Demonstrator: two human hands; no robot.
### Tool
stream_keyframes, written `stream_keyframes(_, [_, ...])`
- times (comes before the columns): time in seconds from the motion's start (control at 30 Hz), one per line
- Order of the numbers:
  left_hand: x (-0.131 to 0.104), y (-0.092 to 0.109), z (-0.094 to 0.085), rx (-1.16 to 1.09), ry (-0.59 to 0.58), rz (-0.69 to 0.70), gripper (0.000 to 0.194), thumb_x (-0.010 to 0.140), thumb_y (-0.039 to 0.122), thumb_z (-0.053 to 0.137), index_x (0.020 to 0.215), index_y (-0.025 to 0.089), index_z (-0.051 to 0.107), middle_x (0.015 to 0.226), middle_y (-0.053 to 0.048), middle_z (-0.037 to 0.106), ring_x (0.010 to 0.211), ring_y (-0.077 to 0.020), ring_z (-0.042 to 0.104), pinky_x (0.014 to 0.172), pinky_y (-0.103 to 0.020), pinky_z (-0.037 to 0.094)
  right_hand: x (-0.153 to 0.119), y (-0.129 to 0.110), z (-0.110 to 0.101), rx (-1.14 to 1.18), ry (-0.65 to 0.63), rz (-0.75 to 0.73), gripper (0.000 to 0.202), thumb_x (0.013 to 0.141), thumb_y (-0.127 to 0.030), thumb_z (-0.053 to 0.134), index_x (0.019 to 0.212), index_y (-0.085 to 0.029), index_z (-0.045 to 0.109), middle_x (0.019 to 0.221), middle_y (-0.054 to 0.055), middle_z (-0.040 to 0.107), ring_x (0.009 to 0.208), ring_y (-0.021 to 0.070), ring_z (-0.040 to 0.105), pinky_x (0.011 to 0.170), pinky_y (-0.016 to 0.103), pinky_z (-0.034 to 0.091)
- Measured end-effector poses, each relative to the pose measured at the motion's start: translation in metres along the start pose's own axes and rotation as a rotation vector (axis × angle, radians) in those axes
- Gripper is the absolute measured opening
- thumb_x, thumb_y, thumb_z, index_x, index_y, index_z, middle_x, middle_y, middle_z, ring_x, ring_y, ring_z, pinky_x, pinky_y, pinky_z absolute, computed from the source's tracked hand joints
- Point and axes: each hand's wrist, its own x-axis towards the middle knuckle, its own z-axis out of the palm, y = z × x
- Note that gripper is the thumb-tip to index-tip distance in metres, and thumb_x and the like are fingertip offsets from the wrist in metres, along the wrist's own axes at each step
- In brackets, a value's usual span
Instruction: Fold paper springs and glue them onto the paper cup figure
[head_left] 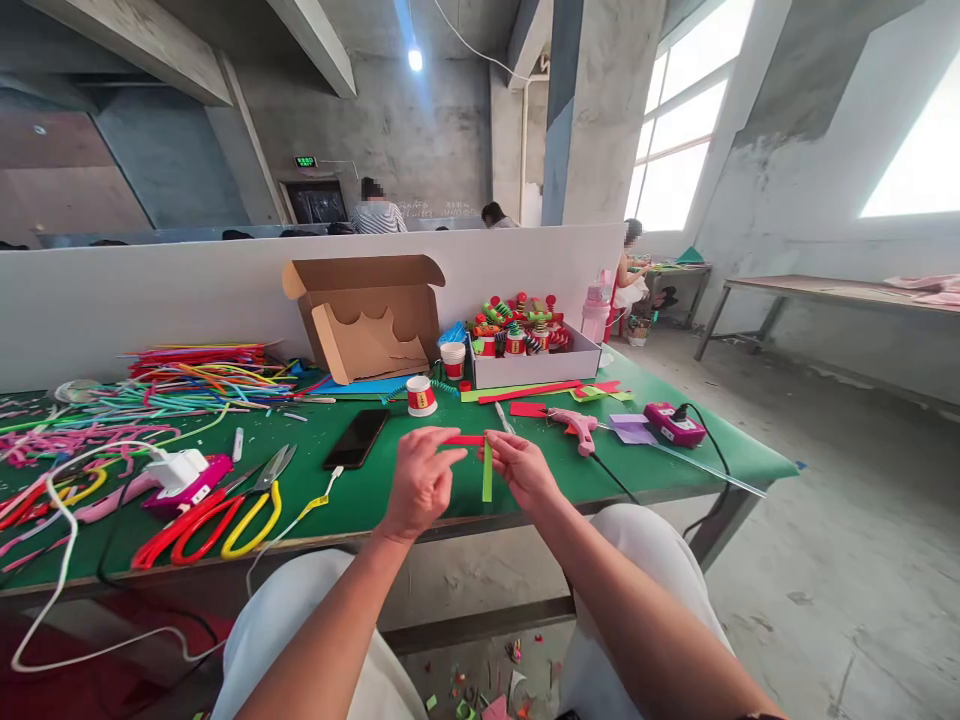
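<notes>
My right hand (521, 470) pinches two narrow paper strips where they meet at a right angle. The red paper strip (469, 440) runs sideways between my hands, and the green paper strip (487, 478) hangs down from the joint. At the red strip's other end, my left hand (420, 478) has its fingers closed on it, with the index finger stretched along. Both hands are held above the table's front edge. Behind them stands a small red-and-white paper cup (421, 396). A pink glue gun (577, 428) lies to the right of my right hand.
A phone (357, 438), scissors (217, 515) and coloured pipe cleaners (202, 380) lie leftward on the green table (420, 515). At the back are a cardboard box (367, 320) and a carton (536, 372) of decorated cups. A purple power socket (673, 425) with a cable sits right.
</notes>
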Motion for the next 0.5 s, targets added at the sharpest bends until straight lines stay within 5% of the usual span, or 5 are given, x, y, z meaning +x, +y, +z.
stream_keyframes(0.13, [-0.003, -0.019, 0.003, -0.114, 0.149, -0.436, 0.024, 0.083, 0.017, 0.047, 0.088, 0.021, 0.071, 0.098, -0.007, 0.07, 0.094, -0.0222, 0.061, 0.085, -0.039, 0.049, 0.0, -0.004, 0.0, 0.026, -0.01, 0.001, 0.029, 0.052, -0.017, 0.088, 0.078, -0.014, 0.074, 0.068, 0.001, 0.071, 0.061, 0.0098, 0.066, 0.059, 0.016, 0.054])
stream_keyframes(0.27, [-0.008, -0.029, 0.013, -0.352, 0.034, -0.769, 0.022, 0.078, 0.024, 0.051, 0.089, 0.02, 0.07, 0.093, -0.006, 0.072, 0.08, -0.0189, 0.065, 0.069, -0.03, 0.052, -0.001, -0.002, 0.001, 0.049, -0.054, -0.017, 0.029, 0.051, -0.015, 0.087, 0.077, -0.014, 0.072, 0.071, 0.001, 0.07, 0.069, 0.0121, 0.069, 0.064, 0.018, 0.055])
stream_keyframes(0.4, [-0.009, -0.02, 0.022, -0.57, -0.244, -0.831, 0.018, 0.071, 0.024, 0.058, 0.083, 0.019, 0.071, 0.08, -0.005, 0.073, 0.075, -0.0196, 0.066, 0.07, -0.03, 0.051, -0.001, 0.0, 0.002, 0.088, -0.108, -0.045, 0.032, 0.045, -0.016, 0.089, 0.071, -0.016, 0.07, 0.071, -0.001, 0.068, 0.075, 0.0133, 0.069, 0.068, 0.018, 0.054])
stream_keyframes(0.5, [-0.005, -0.008, 0.021, -0.727, -0.328, -0.817, 0.015, 0.067, 0.029, 0.067, 0.079, 0.019, 0.069, 0.074, -0.003, 0.071, 0.07, -0.0188, 0.064, 0.064, -0.028, 0.049, -0.002, 0.003, 0.003, 0.078, -0.11, -0.038, 0.034, 0.046, -0.02, 0.089, 0.073, -0.016, 0.07, 0.072, -0.002, 0.068, 0.07, 0.0096, 0.066, 0.066, 0.016, 0.053])
